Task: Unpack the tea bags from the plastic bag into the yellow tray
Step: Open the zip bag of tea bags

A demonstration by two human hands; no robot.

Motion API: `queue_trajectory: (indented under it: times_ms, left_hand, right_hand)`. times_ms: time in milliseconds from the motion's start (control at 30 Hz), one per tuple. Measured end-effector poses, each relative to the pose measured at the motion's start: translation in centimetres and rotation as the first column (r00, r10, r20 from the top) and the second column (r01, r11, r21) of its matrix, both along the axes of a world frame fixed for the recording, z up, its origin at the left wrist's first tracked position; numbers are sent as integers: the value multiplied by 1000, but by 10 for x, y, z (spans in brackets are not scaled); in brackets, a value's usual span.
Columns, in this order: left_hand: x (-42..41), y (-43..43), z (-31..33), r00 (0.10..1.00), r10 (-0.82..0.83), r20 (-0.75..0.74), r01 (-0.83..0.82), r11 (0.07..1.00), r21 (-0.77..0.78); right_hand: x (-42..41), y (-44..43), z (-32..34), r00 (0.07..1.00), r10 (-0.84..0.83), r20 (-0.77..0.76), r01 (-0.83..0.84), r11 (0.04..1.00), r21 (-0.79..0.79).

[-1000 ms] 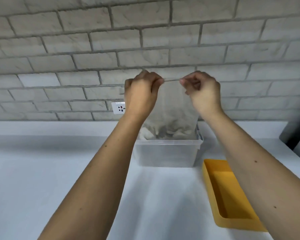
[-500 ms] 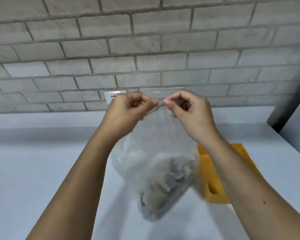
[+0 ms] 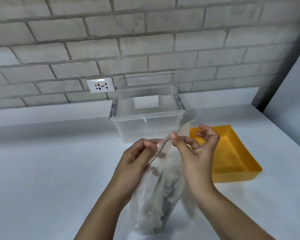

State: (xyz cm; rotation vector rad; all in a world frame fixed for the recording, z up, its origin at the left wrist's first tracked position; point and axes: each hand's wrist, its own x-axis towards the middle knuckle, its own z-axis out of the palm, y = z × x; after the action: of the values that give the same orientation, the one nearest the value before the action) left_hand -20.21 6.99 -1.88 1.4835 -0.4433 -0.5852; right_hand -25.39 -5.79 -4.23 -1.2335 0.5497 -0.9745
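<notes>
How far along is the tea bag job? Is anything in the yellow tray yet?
Barely started. Done: the plastic bag sits on the counter, in front of the clear box. In hand: the left hand and right hand pinch its top edge, pulling the mouth apart. Left: the tea bags all lie inside the bag, and the yellow tray holds none, so every one has to be moved.
</notes>
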Motion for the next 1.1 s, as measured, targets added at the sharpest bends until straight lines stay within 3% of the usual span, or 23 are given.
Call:
queue_trajectory:
  times_ms: [67,133,233,467,833,967,1100]
  left_hand:
    - [2,-3,0,998,-50,-30,48,997,-63]
    - [5,-7,1,995,-97,-28,95,993,-68]
    - [5,-13,4,992,-124,-8,123,990,-64]
    - [-3,-21,9,999,-5,39,7,999,-48]
    - [-2,-30,18,984,172,-39,-170,985,41]
    - [-6,-28,15,973,229,12,-230,971,60]
    - [-10,-27,12,945,273,181,-293,952,93]
  right_hand:
    - [2,-2,2,999,9,-31,-5,991,130]
    - [4,-7,5,992,123,-27,-110,953,281]
    - [7,-12,10,958,284,31,-277,899,339]
    - [-6,-9,22,937,350,2,-343,916,208]
    - [-16,-9,16,903,417,-106,-425,903,-70]
    - [-18,-10,13,896,421,-139,-439,887,-143]
    - [-18,-10,12,898,409,-160,-437,870,-228]
